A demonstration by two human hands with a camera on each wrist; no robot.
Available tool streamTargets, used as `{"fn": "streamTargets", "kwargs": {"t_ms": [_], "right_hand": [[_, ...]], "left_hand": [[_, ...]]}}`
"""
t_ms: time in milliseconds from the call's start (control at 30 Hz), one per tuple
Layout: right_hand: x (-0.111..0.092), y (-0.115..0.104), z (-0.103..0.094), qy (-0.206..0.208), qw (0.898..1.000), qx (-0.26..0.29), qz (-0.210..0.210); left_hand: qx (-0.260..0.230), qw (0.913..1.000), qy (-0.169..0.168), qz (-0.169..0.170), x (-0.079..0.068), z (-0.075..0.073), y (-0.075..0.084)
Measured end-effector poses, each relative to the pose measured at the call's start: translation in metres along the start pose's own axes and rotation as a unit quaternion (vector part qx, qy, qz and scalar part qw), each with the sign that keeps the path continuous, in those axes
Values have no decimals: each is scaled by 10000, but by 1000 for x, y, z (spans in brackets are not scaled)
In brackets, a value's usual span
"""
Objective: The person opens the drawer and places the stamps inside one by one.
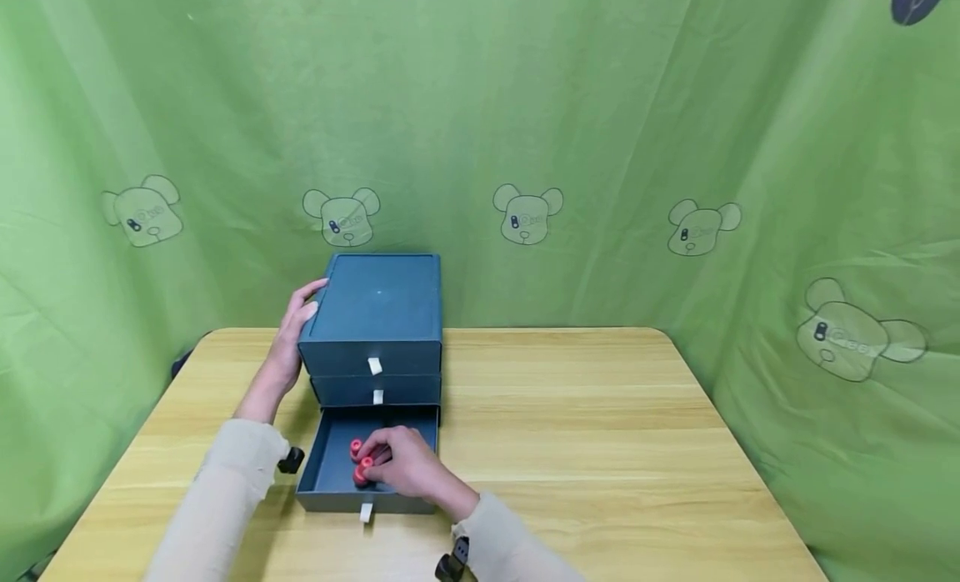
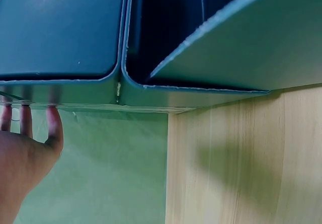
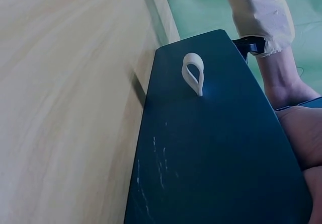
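A dark blue drawer unit (image 1: 382, 298) stands on the table, its bottom drawer (image 1: 330, 503) pulled out toward me. My left hand (image 1: 291, 336) rests on the unit's left side near the top; the left wrist view shows its fingertips (image 2: 54, 116) against the side wall. Inside the open drawer, my right hand (image 1: 411, 465) pinches a small red round piece (image 1: 363, 474) between thumb and fingers. Another red piece (image 1: 356, 449) shows just behind it, near the fingertips. In the right wrist view, the drawer front with its white pull loop (image 3: 193, 73) hides the red pieces.
The two upper drawers, with white pull tabs (image 1: 375, 366), are pushed in. The light wooden table (image 1: 570, 432) extends to the right of the unit. A green curtain (image 1: 480, 107) with bear drawings hangs behind and at both sides.
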State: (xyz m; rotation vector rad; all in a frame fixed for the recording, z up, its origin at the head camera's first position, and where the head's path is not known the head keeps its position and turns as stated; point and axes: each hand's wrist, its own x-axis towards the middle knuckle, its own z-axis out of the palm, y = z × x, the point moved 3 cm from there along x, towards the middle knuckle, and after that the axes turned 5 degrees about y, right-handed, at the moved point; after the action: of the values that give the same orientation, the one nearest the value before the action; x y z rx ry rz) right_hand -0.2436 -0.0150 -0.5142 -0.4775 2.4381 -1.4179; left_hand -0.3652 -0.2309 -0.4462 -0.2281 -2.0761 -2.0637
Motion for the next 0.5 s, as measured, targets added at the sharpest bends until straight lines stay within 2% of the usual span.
{"fn": "streamTargets", "kwargs": {"t_ms": [200,500], "right_hand": [[0,-2,2,42,9999,-115,46],[-1,-2,3,28,9999,-118,-97]], "left_hand": [[17,10000,-25,-25,0,-3,0],[-20,10000,-19,15,0,-1,1]]}}
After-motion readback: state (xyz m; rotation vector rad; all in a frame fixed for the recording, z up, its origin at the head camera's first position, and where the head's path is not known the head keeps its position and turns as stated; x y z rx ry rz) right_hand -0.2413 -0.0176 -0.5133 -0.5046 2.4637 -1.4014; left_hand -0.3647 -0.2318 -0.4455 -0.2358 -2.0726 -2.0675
